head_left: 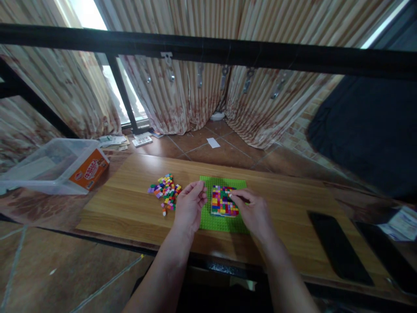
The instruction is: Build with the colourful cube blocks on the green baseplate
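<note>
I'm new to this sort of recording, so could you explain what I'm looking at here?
There is no machine here: these are a person's two bare hands, seen by a camera worn on that person's head, looking forward and down. It is the only view. On the wooden table lies a green plate bearing a block of colored bricks. To its left is a loose pile of more bricks; to the right lies a black slab. The right hand pinches a small white piece at the block. The left hand is curled beside it; whether it holds anything, I can't tell.
</note>
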The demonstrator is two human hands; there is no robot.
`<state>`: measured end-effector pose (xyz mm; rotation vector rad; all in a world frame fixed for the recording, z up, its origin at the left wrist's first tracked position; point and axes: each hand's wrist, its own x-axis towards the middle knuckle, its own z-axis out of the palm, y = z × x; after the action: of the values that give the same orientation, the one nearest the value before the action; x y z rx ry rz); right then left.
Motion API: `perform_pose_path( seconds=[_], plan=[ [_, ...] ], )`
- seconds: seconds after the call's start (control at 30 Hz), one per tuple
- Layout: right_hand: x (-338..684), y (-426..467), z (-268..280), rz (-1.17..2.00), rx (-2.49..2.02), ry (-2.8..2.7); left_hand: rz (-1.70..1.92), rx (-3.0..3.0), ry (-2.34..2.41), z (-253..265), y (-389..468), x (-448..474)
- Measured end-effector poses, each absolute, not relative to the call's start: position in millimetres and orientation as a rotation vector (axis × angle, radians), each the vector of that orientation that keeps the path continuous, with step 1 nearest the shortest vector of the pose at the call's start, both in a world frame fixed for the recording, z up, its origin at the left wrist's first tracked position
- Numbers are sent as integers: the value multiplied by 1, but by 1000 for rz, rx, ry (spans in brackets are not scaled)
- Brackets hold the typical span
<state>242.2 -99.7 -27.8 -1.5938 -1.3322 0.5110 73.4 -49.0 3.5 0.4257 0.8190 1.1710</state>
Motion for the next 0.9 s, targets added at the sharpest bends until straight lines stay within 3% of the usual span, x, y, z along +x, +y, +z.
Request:
perform_pose_path(
  seconds=[0.37, 0.9],
  plan=[
    [232, -92, -38, 151, -1700, -1602, 1125, 421, 829, 1, -50, 74],
    [243, -91, -47, 248, -1670, -1395, 1094, 408, 834, 0, -51, 76]
  ],
)
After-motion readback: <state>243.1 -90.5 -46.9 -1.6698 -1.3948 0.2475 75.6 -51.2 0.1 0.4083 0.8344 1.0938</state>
